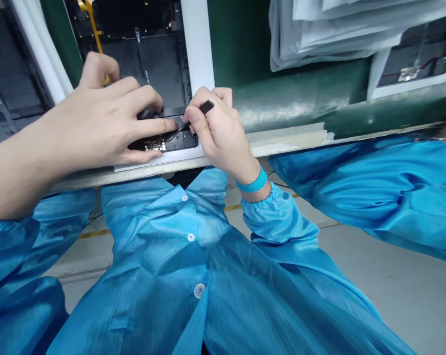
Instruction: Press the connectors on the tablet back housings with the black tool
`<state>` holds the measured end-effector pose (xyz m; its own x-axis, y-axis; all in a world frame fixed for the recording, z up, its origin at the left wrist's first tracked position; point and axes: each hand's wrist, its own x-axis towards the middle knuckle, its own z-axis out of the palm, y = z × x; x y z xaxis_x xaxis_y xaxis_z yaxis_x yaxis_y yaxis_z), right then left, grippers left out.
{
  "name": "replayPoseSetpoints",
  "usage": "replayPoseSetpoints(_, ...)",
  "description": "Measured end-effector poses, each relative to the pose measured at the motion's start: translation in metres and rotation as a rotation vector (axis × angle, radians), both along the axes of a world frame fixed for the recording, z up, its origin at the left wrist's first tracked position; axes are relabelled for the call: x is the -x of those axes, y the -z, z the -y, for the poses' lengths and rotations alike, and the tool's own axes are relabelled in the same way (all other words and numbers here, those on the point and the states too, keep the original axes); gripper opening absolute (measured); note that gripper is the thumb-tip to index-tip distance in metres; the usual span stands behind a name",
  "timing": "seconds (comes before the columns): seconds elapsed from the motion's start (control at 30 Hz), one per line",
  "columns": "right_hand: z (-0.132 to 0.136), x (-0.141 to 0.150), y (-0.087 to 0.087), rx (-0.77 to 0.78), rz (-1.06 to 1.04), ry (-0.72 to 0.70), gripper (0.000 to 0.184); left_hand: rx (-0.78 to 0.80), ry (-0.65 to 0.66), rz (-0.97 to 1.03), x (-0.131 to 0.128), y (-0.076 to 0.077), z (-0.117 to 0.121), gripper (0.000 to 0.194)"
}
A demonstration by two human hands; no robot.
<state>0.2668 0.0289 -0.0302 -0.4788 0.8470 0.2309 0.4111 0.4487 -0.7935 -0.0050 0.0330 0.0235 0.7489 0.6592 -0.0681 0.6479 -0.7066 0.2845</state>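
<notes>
An opened dark device (160, 64) in a white frame (197, 44) lies on the green bench in front of me. My left hand (108, 116) rests on its near edge, fingers curled and pressing down on the dark parts beside a small circuit board (154, 144). My right hand (217, 130) is closed in a pinch around a slim black tool (206, 107), whose tip points left into the device next to my left fingertips. A blue wristband (253, 183) sits on my right wrist.
Another framed device (417, 59) lies at the back right under a pile of white plastic bags (337, 29). A co-worker's blue sleeve (374, 182) reaches in from the right. A yellow part (92, 24) shows at the device's far left. My blue coat fills the foreground.
</notes>
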Motion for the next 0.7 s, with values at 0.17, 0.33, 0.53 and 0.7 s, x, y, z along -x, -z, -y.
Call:
replayPoseSetpoints(0.17, 0.000, -0.001, -0.001, 0.065, -0.055, 0.005, 0.039, 0.054, -0.030, 0.008, -0.002, -0.004, 0.002, 0.054)
replayPoseSetpoints(0.33, 0.003, -0.001, -0.005, 0.116, -0.054, 0.040, 0.037, 0.046, -0.023, -0.019, -0.011, -0.015, 0.001, 0.054)
replayPoseSetpoints(0.53, 0.005, 0.001, -0.006, 0.132, -0.042, 0.057, 0.043, 0.113, -0.073, 0.051, -0.010, -0.012, 0.002, 0.052)
replayPoseSetpoints(0.7, 0.007, -0.002, -0.010, 0.067, -0.018, 0.097, 0.061, 0.032, -0.004, 0.013, -0.008, -0.007, 0.003, 0.061)
